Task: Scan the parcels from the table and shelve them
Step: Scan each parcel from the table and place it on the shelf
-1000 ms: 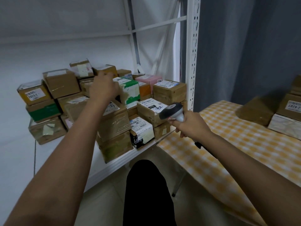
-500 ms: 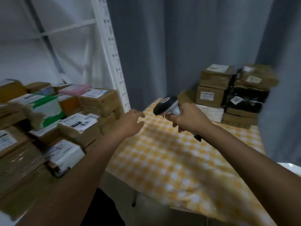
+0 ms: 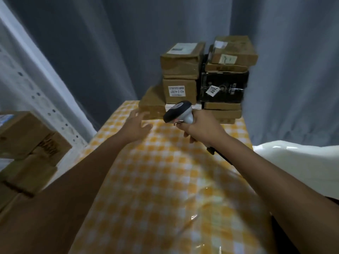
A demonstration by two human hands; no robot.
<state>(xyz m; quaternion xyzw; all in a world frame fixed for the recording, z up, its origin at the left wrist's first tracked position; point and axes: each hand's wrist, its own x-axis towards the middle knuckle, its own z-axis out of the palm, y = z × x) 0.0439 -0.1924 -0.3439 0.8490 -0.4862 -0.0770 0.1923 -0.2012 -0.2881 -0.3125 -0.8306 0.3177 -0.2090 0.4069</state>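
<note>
Left hand (image 3: 136,125), fingers spread, reaches toward a low cardboard parcel (image 3: 151,104) on the checked table (image 3: 165,180); right hand (image 3: 201,129) grips a barcode scanner (image 3: 178,111).

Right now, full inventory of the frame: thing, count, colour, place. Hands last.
Brown cardboard parcels: about seven, stacked at the table's far end.
Black parcel: one, white tag, in the right stack.
White parcel: one, mostly hidden behind the scanner, under the left stack.
Table: one, orange-and-white checked cover, centre.
Shelf parcels: several, brown, blurred, left edge.
Shelf upright: one, white, perforated, left.
Curtain: grey, behind everything.
White sheet: one, right edge.
Scanner: one, black and white, in the right hand's grip.
Left hand: open, empty, reaching toward the low brown parcel.
Right hand: closed on the scanner.
</note>
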